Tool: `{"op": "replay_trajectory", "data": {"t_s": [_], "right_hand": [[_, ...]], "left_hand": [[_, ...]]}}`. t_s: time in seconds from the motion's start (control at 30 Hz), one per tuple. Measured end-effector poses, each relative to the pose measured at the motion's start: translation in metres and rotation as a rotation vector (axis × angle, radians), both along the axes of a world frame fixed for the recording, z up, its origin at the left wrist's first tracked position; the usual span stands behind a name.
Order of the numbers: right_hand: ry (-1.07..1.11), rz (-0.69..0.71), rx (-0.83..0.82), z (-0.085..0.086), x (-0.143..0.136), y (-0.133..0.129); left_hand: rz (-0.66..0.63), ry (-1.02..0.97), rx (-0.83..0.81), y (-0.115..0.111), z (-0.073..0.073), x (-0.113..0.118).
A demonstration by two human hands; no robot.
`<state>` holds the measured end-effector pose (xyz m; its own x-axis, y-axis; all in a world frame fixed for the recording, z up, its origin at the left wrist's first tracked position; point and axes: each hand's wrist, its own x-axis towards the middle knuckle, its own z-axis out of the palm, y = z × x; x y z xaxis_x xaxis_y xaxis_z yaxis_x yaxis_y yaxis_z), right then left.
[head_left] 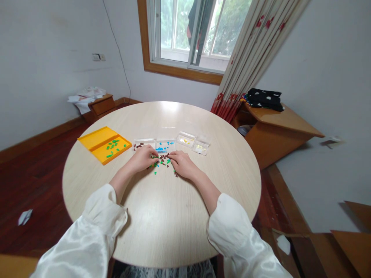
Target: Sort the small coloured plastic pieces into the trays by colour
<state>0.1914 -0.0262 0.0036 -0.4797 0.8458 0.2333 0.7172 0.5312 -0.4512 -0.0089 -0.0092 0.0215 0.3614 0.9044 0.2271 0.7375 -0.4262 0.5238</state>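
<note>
Both grips, one at the left hand [144,157] and one at the right hand [183,163], have fingertips drawn close at either side of the pile; whether either pinches a piece, I cannot tell. One round table [162,224] carries everything. One yellow box [98,138] lies open at left, about ten green pieces [112,146] in its nearer half. Four clear boxes [145,141] sit just beyond the hands, holding, left to right, brown, blue, yellow and pale pieces. One mixed pile [163,157], mostly brown and green, too small to count, lies on the table between the hands.
</note>
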Motion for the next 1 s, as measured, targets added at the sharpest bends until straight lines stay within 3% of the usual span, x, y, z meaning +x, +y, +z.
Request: {"op": "replay_trajectory", "data": {"t_s": [0.33, 0.5, 0.73, 1.0], "right_hand": [[-0.064, -0.018, -0.037, 0.003, -0.001, -0.005], [-0.034, -0.014, -0.023, 0.003, -0.001, -0.003], [0.028, -0.038, -0.008, 0.003, 0.000, 0.002], [0.081, -0.047, 0.022, 0.002, 0.000, 0.001]], "left_hand": [[-0.009, 0.005, -0.039, -0.001, 0.000, 0.003], [0.073, -0.199, -0.076, -0.002, -0.002, 0.005], [0.050, -0.626, -0.183, 0.004, -0.009, 0.011], [0.050, -0.655, -0.194, 0.003, -0.007, 0.013]]}}
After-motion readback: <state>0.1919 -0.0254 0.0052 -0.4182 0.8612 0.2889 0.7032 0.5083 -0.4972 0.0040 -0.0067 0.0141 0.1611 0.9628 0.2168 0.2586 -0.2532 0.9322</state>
